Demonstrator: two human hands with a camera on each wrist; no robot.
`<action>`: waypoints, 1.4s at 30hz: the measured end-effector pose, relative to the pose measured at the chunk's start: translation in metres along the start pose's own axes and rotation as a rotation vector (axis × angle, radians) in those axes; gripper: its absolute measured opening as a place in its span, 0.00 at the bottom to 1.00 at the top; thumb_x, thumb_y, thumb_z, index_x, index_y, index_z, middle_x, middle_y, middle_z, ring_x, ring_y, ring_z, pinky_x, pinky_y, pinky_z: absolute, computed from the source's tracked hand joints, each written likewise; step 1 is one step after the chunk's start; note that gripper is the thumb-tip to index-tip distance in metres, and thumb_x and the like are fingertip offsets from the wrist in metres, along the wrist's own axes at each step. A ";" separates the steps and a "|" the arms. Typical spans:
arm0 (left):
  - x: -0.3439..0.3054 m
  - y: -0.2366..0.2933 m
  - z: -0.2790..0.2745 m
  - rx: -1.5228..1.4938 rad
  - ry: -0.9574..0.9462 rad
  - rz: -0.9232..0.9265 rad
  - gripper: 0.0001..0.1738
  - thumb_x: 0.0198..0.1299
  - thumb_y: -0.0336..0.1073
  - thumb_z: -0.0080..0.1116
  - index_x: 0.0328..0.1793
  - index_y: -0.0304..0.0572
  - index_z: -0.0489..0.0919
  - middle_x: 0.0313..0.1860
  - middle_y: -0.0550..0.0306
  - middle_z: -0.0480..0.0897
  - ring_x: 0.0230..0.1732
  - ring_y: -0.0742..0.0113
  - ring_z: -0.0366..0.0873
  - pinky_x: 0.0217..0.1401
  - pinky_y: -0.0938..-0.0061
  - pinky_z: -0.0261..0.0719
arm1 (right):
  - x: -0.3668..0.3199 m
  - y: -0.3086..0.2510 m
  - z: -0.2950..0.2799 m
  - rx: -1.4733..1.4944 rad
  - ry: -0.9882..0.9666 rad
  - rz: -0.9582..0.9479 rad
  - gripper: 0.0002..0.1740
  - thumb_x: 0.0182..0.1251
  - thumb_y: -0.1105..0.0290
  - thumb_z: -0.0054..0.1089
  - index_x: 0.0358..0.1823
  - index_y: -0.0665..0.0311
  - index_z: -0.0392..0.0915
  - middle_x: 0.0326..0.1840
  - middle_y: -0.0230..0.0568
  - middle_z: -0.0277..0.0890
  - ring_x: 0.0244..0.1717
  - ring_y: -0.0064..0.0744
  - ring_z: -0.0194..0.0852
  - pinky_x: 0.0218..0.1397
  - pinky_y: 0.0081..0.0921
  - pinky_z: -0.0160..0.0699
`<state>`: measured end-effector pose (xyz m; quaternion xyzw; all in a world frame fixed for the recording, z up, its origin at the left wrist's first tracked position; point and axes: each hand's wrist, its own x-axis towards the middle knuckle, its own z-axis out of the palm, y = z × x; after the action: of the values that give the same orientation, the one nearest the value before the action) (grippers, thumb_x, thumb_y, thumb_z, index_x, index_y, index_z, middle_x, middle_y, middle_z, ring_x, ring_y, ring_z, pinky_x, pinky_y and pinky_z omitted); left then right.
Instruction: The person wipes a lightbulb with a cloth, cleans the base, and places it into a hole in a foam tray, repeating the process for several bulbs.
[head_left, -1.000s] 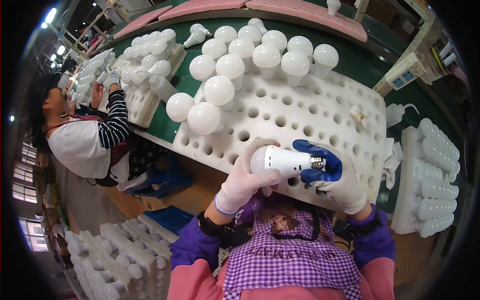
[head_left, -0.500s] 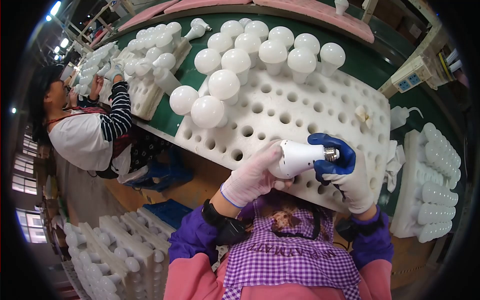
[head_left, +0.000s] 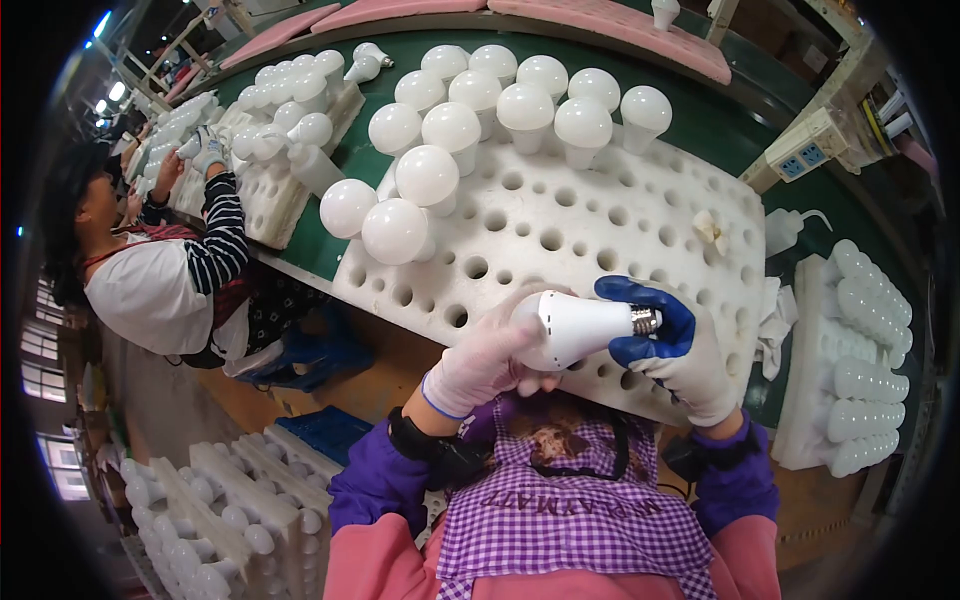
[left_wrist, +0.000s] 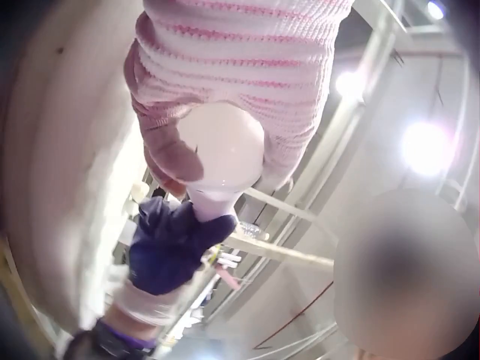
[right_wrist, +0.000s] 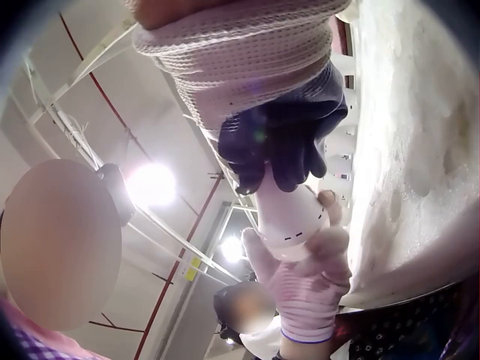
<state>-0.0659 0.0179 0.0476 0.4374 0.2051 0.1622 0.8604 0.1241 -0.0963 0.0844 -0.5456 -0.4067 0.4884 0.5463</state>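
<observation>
A white LED bulb (head_left: 582,328) lies almost level above the near edge of the foam tray (head_left: 590,235), its metal screw base to the right. My left hand (head_left: 487,352), in a white-pink glove, grips the round end; in the left wrist view the fingers of this hand (left_wrist: 232,82) wrap the bulb's dome (left_wrist: 225,146). My right hand (head_left: 672,350), in a white glove with blue coated fingers, holds the base end between thumb and fingers. In the right wrist view its blue fingers (right_wrist: 281,142) close around the narrow part of the bulb (right_wrist: 289,214).
Several bulbs (head_left: 427,175) stand dome up along the tray's far and left sides. A crumpled piece (head_left: 711,230) lies on the tray. Another person (head_left: 165,290) works at the left. More bulb trays stand right (head_left: 800,370) and lower left (head_left: 215,500). A socket box (head_left: 805,155) is at upper right.
The bulb has turned about its length between my hands, and the left hand's fingers have shifted on the dome. The view has moved slightly.
</observation>
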 end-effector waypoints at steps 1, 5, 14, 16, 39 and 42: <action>0.003 -0.004 -0.007 -0.237 -0.143 -0.087 0.42 0.48 0.35 0.68 0.67 0.36 0.58 0.46 0.48 0.76 0.35 0.65 0.80 0.32 0.78 0.81 | 0.000 0.000 0.000 -0.027 -0.013 -0.017 0.30 0.49 0.78 0.72 0.56 0.72 0.73 0.55 0.39 0.76 0.48 0.23 0.75 0.49 0.21 0.80; 0.001 -0.006 -0.001 -0.125 -0.154 -0.025 0.46 0.46 0.38 0.71 0.68 0.34 0.57 0.51 0.49 0.74 0.42 0.66 0.78 0.40 0.76 0.80 | 0.001 0.002 -0.006 -0.092 0.013 -0.069 0.31 0.48 0.78 0.73 0.56 0.71 0.73 0.55 0.39 0.76 0.49 0.23 0.75 0.49 0.21 0.79; 0.001 -0.014 0.006 0.493 0.029 0.315 0.48 0.44 0.26 0.70 0.71 0.41 0.54 0.61 0.49 0.67 0.62 0.62 0.68 0.62 0.68 0.72 | 0.001 -0.010 -0.001 0.044 0.100 0.099 0.23 0.55 0.77 0.68 0.54 0.70 0.75 0.41 0.33 0.77 0.33 0.17 0.73 0.35 0.14 0.74; 0.002 -0.010 0.011 0.396 0.050 0.220 0.49 0.43 0.27 0.70 0.71 0.40 0.54 0.62 0.48 0.67 0.63 0.60 0.68 0.63 0.67 0.72 | 0.002 -0.012 0.000 0.107 0.134 0.138 0.20 0.59 0.76 0.63 0.54 0.70 0.75 0.34 0.30 0.74 0.25 0.14 0.68 0.27 0.12 0.68; -0.022 0.022 -0.017 0.417 0.479 0.644 0.49 0.46 0.30 0.74 0.69 0.38 0.52 0.60 0.50 0.63 0.61 0.60 0.69 0.62 0.65 0.74 | 0.034 -0.001 0.012 0.270 -0.203 0.147 0.26 0.71 0.61 0.51 0.64 0.70 0.64 0.37 0.46 0.79 0.32 0.28 0.79 0.36 0.21 0.78; -0.010 -0.005 -0.003 0.195 0.413 0.644 0.49 0.46 0.29 0.73 0.69 0.39 0.51 0.60 0.50 0.64 0.61 0.59 0.69 0.61 0.66 0.75 | 0.035 0.009 0.022 0.347 -0.199 0.197 0.27 0.70 0.59 0.54 0.63 0.69 0.67 0.34 0.44 0.79 0.27 0.26 0.78 0.29 0.20 0.75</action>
<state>-0.0751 0.0124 0.0439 0.5173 0.2403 0.4882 0.6605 0.1083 -0.0580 0.0745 -0.4297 -0.3130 0.6535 0.5388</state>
